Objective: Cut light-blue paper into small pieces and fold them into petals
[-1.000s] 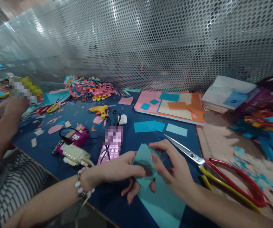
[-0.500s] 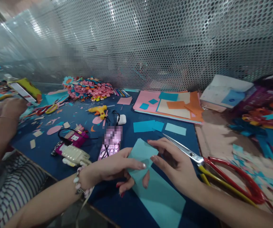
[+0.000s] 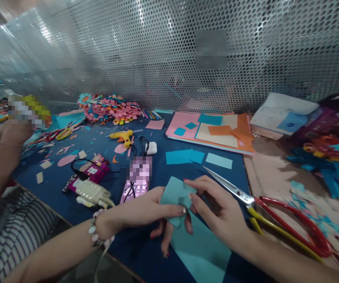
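A small light-blue paper piece is held above the table between both hands. My left hand pinches its lower part, thumb on top and fingers underneath. At its right edge, my right hand grips the same piece between thumb and index finger. Below them lies a larger light-blue sheet, partly covered by the hands. Scissors with red and yellow handles lie beside my right hand, blades pointing to the back left. A phone with a pink screen sits just beyond my left hand.
A yellow glue gun, a white earbud case and a purple power bank lie left of centre. Stacked coloured paper is at the back, beside a heap of paper flowers. Another person's arm is at the left.
The small paper piece has turned slightly and looks flatter, its upper corner now lower. My left thumb has slid a little to the right across it. Both hands keep their grip.
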The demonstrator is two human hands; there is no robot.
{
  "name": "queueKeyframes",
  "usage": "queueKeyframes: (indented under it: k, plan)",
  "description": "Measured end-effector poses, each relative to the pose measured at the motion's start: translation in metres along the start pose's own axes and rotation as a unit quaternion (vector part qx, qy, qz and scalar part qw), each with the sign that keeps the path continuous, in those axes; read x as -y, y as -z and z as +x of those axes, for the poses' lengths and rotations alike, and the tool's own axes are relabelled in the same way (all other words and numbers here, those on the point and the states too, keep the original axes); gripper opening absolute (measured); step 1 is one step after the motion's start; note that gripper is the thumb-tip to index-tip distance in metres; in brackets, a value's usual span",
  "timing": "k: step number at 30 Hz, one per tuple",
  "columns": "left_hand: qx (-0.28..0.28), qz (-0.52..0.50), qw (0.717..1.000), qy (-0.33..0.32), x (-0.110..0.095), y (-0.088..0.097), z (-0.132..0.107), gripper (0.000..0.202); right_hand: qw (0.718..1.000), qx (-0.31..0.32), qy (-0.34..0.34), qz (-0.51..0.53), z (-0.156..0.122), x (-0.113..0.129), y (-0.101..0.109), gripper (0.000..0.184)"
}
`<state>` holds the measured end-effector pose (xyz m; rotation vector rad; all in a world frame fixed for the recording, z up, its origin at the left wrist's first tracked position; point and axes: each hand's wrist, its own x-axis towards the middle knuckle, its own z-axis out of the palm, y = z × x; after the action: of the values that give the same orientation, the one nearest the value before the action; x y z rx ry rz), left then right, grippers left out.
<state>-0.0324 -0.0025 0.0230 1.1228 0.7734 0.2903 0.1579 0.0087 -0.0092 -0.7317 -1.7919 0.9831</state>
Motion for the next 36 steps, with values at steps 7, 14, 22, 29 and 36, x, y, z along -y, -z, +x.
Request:
queueKeyframes:
  k: [7, 14, 22, 29, 36]
  plan:
    - [-0.068, 0.09, 0.993, -0.022, 0.003, 0.0, 0.003, 0.025, 0.998, -0.029, 0.009, -0.063, 0.001, 0.004, -0.003, 0.021]
    - [-0.149, 0.269, 0.946, -0.099, 0.006, -0.002, 0.005, 0.023, 0.98, -0.006, 0.133, -0.147, 0.006, 0.005, 0.006, 0.03]
    - [-0.321, 0.448, 0.825, -0.122, 0.009, 0.011, 0.006, 0.038, 0.95, 0.001, 0.189, -0.248, 0.009, -0.005, 0.017, 0.035]
    - [-0.268, 0.437, 0.847, -0.138, 0.013, 0.019, 0.013, 0.032, 0.953, 0.027, 0.159, -0.256, 0.008, -0.019, 0.014, 0.03]
    - [-0.255, 0.404, 0.869, -0.129, 0.021, 0.017, 0.015, 0.028, 0.945, 0.062, 0.153, -0.281, 0.003, -0.02, 0.01, 0.039]
